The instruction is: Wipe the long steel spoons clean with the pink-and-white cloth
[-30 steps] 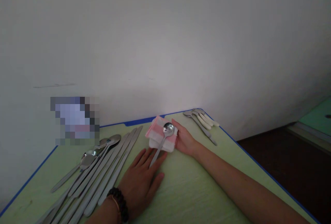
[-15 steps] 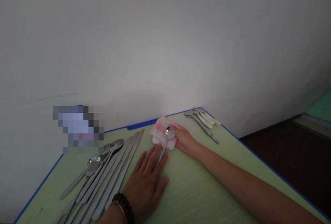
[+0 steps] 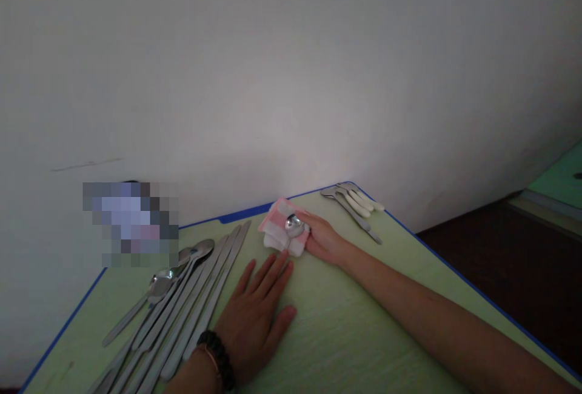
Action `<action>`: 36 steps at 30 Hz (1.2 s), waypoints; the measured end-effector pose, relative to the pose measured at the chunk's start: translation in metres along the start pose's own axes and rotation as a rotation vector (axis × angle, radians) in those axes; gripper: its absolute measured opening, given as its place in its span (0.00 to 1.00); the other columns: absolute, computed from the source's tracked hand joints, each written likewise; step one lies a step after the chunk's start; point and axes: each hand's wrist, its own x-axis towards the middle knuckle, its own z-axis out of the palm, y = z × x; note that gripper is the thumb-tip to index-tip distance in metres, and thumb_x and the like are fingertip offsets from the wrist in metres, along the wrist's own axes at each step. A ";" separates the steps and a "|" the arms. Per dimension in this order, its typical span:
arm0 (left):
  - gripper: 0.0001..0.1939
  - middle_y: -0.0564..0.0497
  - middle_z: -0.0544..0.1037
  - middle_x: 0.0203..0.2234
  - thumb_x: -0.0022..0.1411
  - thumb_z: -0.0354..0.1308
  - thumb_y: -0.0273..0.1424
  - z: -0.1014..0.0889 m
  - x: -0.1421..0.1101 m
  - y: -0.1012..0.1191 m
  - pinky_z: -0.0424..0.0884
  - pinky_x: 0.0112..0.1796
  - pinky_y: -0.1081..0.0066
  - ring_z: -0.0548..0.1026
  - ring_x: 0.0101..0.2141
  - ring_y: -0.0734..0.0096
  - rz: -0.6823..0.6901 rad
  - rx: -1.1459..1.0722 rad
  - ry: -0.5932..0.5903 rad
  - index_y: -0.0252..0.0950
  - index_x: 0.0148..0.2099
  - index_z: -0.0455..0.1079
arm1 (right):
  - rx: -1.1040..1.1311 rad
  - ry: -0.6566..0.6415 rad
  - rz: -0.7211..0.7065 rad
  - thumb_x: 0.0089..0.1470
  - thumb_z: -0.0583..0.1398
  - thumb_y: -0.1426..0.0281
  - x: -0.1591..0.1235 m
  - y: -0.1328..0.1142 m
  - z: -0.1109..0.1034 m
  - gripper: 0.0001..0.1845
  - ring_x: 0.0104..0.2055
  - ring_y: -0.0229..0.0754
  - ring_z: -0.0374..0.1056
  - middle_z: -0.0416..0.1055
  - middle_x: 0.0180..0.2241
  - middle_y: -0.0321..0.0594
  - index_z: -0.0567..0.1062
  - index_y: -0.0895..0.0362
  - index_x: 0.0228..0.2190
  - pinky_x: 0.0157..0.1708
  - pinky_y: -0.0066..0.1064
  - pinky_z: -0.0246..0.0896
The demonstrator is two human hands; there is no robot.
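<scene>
My right hand grips a folded pink-and-white cloth, its thumb at the edge of a shiny metal spoon. The spoon's bowl rests against the cloth, and its handle runs down towards my left hand, where the fingers hide it. That left hand is palm down with fingers stretched out flat and thumb apart; a dark beaded bracelet circles the wrist. Just left of it, several metal table knives lie side by side, with several metal spoons beyond them.
At the far right corner of the green table lie several pieces of cutlery with white handles and a metal-handled piece. A blurred-out object stands at the back left. A pale wall borders the table's back edge.
The spoon's handle, visible between my left fingers before, is now mostly covered as those fingers have drawn closer together. The cloth and right hand have shifted slightly; the whole view has moved a little.
</scene>
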 end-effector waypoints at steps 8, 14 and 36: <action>0.29 0.49 0.43 0.64 0.66 0.38 0.43 -0.001 -0.001 0.000 0.48 0.58 0.52 0.46 0.62 0.59 -0.014 -0.018 0.017 0.41 0.65 0.40 | -0.029 -0.040 0.039 0.52 0.56 0.74 -0.002 0.001 0.000 0.10 0.30 0.36 0.70 0.76 0.30 0.39 0.73 0.61 0.37 0.39 0.29 0.62; 0.28 0.52 0.45 0.64 0.66 0.39 0.42 -0.002 -0.001 -0.001 0.47 0.58 0.52 0.48 0.61 0.59 0.006 -0.017 0.012 0.42 0.65 0.42 | 0.076 0.090 -0.020 0.55 0.53 0.68 0.004 -0.001 -0.001 0.12 0.33 0.40 0.71 0.76 0.29 0.40 0.73 0.60 0.35 0.42 0.33 0.63; 0.34 0.44 0.38 0.64 0.66 0.41 0.38 0.004 -0.001 0.005 0.50 0.59 0.58 0.47 0.62 0.62 -0.136 -0.079 0.082 0.31 0.66 0.30 | 0.081 0.065 0.041 0.57 0.50 0.67 0.002 0.001 0.000 0.14 0.37 0.40 0.71 0.76 0.30 0.40 0.73 0.60 0.32 0.46 0.35 0.61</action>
